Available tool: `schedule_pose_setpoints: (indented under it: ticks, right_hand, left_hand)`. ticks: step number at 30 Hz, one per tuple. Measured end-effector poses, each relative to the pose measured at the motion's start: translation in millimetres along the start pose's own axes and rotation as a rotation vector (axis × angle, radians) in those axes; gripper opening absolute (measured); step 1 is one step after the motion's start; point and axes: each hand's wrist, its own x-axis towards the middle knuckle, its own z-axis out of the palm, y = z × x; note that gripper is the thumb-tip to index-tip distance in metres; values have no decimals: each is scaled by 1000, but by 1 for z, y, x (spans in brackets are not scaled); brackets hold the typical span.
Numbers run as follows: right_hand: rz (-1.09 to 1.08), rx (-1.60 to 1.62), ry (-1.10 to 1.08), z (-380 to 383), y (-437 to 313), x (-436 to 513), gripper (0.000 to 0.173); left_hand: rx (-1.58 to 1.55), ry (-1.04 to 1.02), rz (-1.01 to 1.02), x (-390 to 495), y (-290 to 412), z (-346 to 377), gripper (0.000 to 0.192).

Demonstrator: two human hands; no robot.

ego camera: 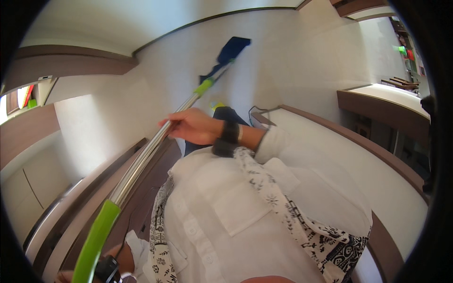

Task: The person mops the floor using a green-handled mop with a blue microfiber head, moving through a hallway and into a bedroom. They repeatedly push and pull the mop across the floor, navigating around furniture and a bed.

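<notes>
A flat mop runs slantwise through the view, with a metal pole (141, 159), a green sleeve (204, 87) near its lower end and a dark blue head (233, 49) at the far end over the pale floor. My right hand (193, 125) is closed around the middle of the pole, with a black band (226, 138) on the wrist. Down at the lower left rim, my left hand (65, 276) is at the long green handle grip (95, 240); most of its fingers are hidden or cut off. A black device (107, 267) with a cable sits at the left wrist.
Brown-edged white furniture (354, 152) stands close on my right, and a brown wooden surface (152, 177) on my left. A white panel with a dark edge (212, 20) bounds the floor ahead. A dark cable (252, 111) loops near my leg. Shelved items (407, 53) are at the far right.
</notes>
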Motion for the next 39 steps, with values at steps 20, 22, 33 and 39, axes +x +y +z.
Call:
schedule_pose_setpoints:
  ticks: [20,22,33,39]
  right_hand:
    - [-128,-729,829,-277,-153,-133,25]
    - [8,-700,786,-251,-140,-116,28]
    - [-163,-595,470,-69,-46,6,29]
    - [-4,-575,332,-31,-29,34,30]
  left_hand:
    - [-606,-1149,-1288,-221,-195,65,42]
    - [-621,-1090,-1246,-202,-190,62,42]
    - [-681,-1277,-937,-23,-130,37,47]
    - [-469,-1166,-769,-23,-91,78,47]
